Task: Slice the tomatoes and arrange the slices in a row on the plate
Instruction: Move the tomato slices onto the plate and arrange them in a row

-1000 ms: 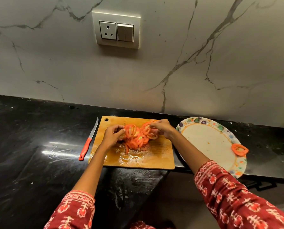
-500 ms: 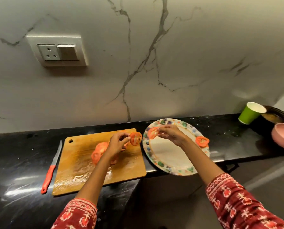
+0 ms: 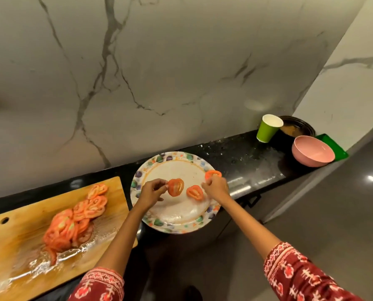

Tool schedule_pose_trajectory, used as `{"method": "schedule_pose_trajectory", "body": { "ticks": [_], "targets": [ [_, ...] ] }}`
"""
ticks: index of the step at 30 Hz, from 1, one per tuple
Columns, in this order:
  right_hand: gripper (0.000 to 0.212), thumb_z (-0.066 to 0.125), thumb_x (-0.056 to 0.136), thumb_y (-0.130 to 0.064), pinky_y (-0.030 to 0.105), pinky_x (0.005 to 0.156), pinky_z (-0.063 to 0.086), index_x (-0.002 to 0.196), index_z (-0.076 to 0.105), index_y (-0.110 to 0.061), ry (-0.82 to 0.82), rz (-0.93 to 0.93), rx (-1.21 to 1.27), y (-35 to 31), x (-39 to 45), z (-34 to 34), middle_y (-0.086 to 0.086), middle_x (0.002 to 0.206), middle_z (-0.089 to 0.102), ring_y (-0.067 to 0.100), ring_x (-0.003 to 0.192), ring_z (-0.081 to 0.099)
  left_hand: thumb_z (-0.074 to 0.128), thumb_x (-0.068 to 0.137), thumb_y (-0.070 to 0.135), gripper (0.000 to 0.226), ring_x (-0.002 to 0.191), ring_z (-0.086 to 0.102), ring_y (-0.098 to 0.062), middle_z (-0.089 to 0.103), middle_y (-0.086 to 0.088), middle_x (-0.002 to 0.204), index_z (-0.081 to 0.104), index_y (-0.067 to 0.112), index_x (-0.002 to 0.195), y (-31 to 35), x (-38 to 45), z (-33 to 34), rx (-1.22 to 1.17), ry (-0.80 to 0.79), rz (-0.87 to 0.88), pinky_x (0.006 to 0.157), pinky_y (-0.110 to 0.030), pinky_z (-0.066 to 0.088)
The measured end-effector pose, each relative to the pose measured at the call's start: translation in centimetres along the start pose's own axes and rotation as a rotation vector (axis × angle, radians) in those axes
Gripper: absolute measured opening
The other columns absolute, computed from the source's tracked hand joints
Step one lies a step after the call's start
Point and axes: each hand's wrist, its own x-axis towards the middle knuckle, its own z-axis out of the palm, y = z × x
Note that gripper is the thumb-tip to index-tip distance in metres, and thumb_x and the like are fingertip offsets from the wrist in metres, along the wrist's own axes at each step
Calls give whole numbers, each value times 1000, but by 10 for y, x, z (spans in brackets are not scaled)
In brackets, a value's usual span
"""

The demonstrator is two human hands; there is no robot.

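Risk: the wet tomato slice pinched upright at its edge by the left hand could slip or fold, landing out of line with the 2 slices already on the plate. The right hand, fingers curled, touches the middle slice; whether it pinches it is unclear. Remaining slices lie heaped on the cutting board, left of the plate.

Home kitchen: black stone counter, marble backsplash, cutting board, bowl.
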Motion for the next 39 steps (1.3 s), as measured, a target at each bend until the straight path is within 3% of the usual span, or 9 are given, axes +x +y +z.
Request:
{"method": "schedule_pose_trajectory", "body": {
  "ticks": [4, 7, 10, 17, 22, 26, 30, 36, 39],
  "targets": [
    [8, 59, 83, -13, 31, 67, 45, 76, 61, -9, -54, -180, -157, 5, 17, -15, 8, 78, 64, 24, 77, 60, 55, 90, 6, 9, 71, 53, -12, 58, -5, 84, 60, 8, 97, -9, 3, 13, 15, 15, -40, 46, -14, 49],
    [31, 66, 83, -19, 34, 86, 45, 112, 57, -12, -313, -294, -302, -4, 27, -6, 4, 112, 61, 22, 104, 57, 55, 90, 6, 9, 71, 52, -12, 58, -5, 83, 60, 8, 97, -9, 4, 15, 16, 32, -50, 46, -13, 48],
    [38, 64, 84, -17, 33, 86, 43, 119, 52, -13, -413, -351, -490, -11, 27, 14, 8, 123, 53, 25, 112, 52, 54, 91, 6, 9, 70, 53, -12, 59, -5, 82, 61, 6, 97, -10, 1, 14, 26, 30, -52, 47, -13, 48],
    [16, 66, 80, -11, 23, 67, 40, 95, 66, -5, -430, -326, -261, -9, 34, 6, 9, 102, 64, 17, 85, 55, 54, 90, 5, 13, 70, 54, -13, 59, -5, 84, 61, 4, 102, -7, 6, 16, 61, 48, -93, 48, -13, 49],
    [4, 69, 80, -8, 17, 54, 51, 81, 65, -7, -239, -30, 215, 10, 53, -45, -1, 70, 59, 10, 61, 59, 54, 91, 6, 18, 75, 55, -17, 59, -7, 89, 61, 0, 106, 2, 19, 27, 88, 24, -68, 50, -13, 50],
    [7, 70, 79, -3, 19, 56, 56, 73, 66, -4, -110, 198, 424, 40, 59, -51, 6, 66, 63, 9, 52, 61, 54, 91, 9, 21, 87, 57, -22, 60, -9, 99, 61, 3, 109, 9, 30, 42, 126, 11, -58, 57, -15, 52],
    [11, 71, 79, -4, 28, 66, 59, 82, 69, 7, -103, 260, 457, 53, 63, -42, 13, 79, 68, 15, 59, 66, 53, 91, 10, 23, 87, 57, -21, 60, -9, 103, 60, 2, 112, 15, 39, 53, 153, -5, -53, 57, -14, 51],
    [5, 70, 81, -4, 11, 45, 49, 81, 66, -3, -66, 185, 401, 55, 67, -38, 10, 82, 66, 0, 41, 59, 54, 91, 11, 24, 86, 57, -20, 61, -14, 108, 61, 3, 113, 15, 47, 64, 172, -21, -68, 55, -11, 50],
    [20, 71, 81, -8, 22, 62, 55, 97, 65, 1, -18, 87, 321, 62, 72, -38, 8, 76, 65, 9, 56, 62, 54, 91, 12, 24, 86, 57, -19, 61, -14, 109, 61, 5, 113, 14, 49, 69, 182, -30, -72, 58, -13, 51]
  ]
}}
